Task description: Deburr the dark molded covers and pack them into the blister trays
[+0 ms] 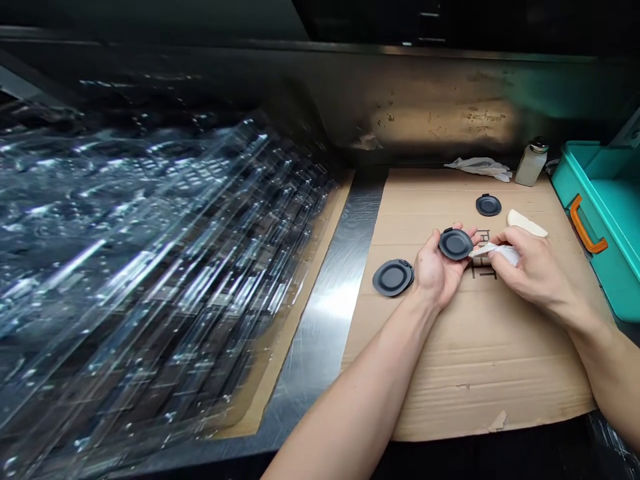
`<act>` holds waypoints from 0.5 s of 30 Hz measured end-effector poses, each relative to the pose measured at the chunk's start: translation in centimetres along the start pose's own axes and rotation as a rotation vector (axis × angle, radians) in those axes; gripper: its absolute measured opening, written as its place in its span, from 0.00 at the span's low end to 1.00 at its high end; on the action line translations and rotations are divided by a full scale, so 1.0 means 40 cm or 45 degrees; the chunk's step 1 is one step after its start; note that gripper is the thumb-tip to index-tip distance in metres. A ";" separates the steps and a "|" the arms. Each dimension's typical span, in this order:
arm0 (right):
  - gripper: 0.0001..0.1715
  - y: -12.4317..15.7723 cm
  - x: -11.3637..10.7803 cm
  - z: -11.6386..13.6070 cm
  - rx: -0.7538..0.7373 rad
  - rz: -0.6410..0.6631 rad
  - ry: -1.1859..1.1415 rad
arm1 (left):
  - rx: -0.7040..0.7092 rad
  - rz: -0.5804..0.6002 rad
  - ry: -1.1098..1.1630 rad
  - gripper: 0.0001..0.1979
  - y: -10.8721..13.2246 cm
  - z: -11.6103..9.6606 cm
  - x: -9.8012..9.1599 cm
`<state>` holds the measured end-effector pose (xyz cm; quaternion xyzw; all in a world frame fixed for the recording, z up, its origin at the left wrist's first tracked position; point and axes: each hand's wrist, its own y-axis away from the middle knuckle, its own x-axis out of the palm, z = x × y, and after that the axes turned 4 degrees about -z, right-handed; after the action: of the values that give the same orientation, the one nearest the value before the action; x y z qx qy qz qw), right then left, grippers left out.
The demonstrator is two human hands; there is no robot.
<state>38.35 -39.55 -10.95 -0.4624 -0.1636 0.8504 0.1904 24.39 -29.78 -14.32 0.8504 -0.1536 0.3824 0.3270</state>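
Resting in the fingers of my left hand [439,275], palm up, is a small black oval plastic part [455,244] with a raised rim and a tab at its top edge. My right hand [533,270] pinches a folded white cloth [507,254], whose tip reaches the right edge of that part. Left of my left wrist lie black oval parts [393,277], seemingly stacked. Another single black oval part [489,205] sits farther back on the cardboard. A cream-coloured half-round pad [527,223] lies just behind my right hand.
Cardboard [450,373] covers the metal bench [327,313]. Clear plastic trays [165,267], blurred, fill the left side. At the back are a white glove [480,167] and a bottle with a dark cap [531,162]. A teal bin [613,267] with an orange handle stands on the right.
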 end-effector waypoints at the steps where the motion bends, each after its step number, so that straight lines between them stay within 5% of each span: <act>1: 0.04 0.002 0.010 0.005 0.009 -0.094 -0.022 | 0.006 -0.002 0.015 0.21 -0.001 0.001 0.000; 4: 0.07 0.009 0.052 0.005 0.010 -0.282 -0.047 | -0.007 0.040 0.045 0.21 -0.002 0.010 0.004; 10: 0.12 0.006 0.146 -0.013 0.061 -0.204 0.120 | -0.124 0.199 0.040 0.22 -0.003 0.040 0.020; 15: 0.11 0.000 0.154 0.002 -0.050 -0.123 -0.006 | -0.096 0.185 0.036 0.20 -0.006 0.045 0.015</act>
<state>35.21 -36.64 -15.38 -0.4555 -0.2029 0.8380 0.2218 25.90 -30.84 -14.84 0.8186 -0.2245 0.4109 0.3325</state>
